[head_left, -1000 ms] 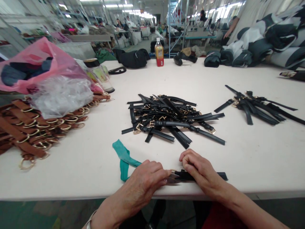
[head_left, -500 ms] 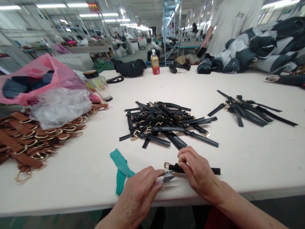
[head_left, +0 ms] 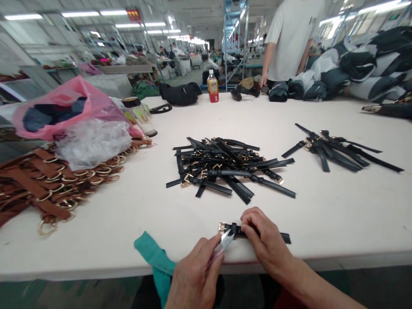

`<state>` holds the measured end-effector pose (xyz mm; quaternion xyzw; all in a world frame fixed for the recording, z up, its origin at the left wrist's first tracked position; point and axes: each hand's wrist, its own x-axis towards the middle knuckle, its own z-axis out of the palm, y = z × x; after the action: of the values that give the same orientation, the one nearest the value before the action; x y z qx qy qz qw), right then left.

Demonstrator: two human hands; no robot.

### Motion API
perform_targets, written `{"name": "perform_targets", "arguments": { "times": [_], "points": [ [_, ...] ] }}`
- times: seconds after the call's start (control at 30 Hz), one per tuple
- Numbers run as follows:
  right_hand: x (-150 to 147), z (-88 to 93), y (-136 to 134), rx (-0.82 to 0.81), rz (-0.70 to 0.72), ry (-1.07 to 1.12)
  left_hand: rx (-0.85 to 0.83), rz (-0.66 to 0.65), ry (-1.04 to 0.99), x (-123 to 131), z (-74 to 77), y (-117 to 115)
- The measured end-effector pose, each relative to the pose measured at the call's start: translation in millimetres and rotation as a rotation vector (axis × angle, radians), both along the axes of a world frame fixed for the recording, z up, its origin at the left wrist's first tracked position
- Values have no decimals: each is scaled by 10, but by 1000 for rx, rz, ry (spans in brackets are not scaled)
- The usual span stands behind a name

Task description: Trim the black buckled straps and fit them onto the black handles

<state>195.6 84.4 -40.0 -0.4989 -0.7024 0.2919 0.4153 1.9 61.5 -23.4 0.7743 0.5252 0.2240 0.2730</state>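
Observation:
My left hand point(head_left: 197, 271) is closed around small thread snips point(head_left: 226, 240), whose pointed blades reach the black strap near its buckle end. A teal cloth strip point(head_left: 153, 251) trails from beside that hand over the table's front edge. In my right hand point(head_left: 268, 240), the fingers pinch a short black buckle strap point(head_left: 285, 237) lying along the table edge. Its gold buckle point(head_left: 222, 227) points left, and my fingers hide its middle. Just beyond both hands is a heap of similar black buckle straps point(head_left: 222, 165).
A smaller bunch of black straps point(head_left: 334, 151) lies to the right. Brown straps with gold rings point(head_left: 48, 189) cover the left side, below a pink plastic bag point(head_left: 93, 98). Farther back stand a drink bottle point(head_left: 213, 87) and dark rolls point(head_left: 337, 81). A person point(head_left: 286, 43) stands across the table.
The snips have tilted upward, and their blades now meet the strap beside the buckle. The teal strip has shifted and hangs over the edge. The person opposite has moved left, arm lowered.

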Motion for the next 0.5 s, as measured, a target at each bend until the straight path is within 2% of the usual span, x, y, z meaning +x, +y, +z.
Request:
{"name": "perform_targets", "arguments": {
  "times": [0.2,0.5],
  "points": [
    [4,6,93,-67,-65,13,212,-73,105,170,-122,-116],
    [-27,-61,65,-15,-123,66,379,88,369,428,-220,-204]
  ]
}}
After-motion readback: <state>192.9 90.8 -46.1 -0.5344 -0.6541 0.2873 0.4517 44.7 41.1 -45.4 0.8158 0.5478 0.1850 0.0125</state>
